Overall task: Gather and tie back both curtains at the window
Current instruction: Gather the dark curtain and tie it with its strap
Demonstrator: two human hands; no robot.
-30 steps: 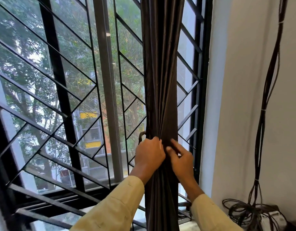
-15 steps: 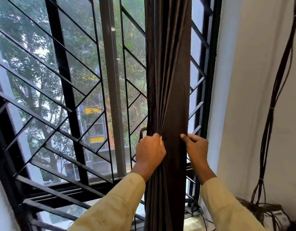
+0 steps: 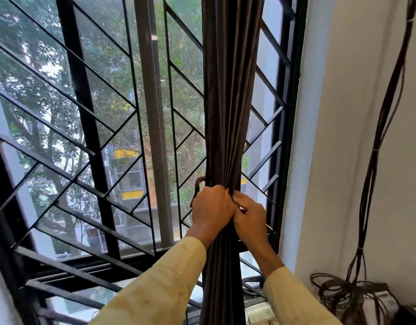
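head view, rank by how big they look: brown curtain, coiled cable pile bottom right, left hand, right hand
1. gathered dark brown fabric curtain
2. tangled coil of dark cables
3. left hand and right hand, about alike, so tied

Black window grille (image 3: 85, 109) w/ slanted bars stands close behind the bunched brown curtain (image 3: 228, 113) — gaps btwn bars are narrow. On the room side, left of the curtain, open air. To its right, a slim strip of grille, then the black window frame (image 3: 293, 113) & white wall (image 3: 331, 160). Left hand (image 3: 211, 207) & right hand (image 3: 251, 214) grip the curtain, touching each other. Dark cables (image 3: 380, 127) hang down the wall, well apart — tangled coil (image 3: 338, 294) at bottom right.
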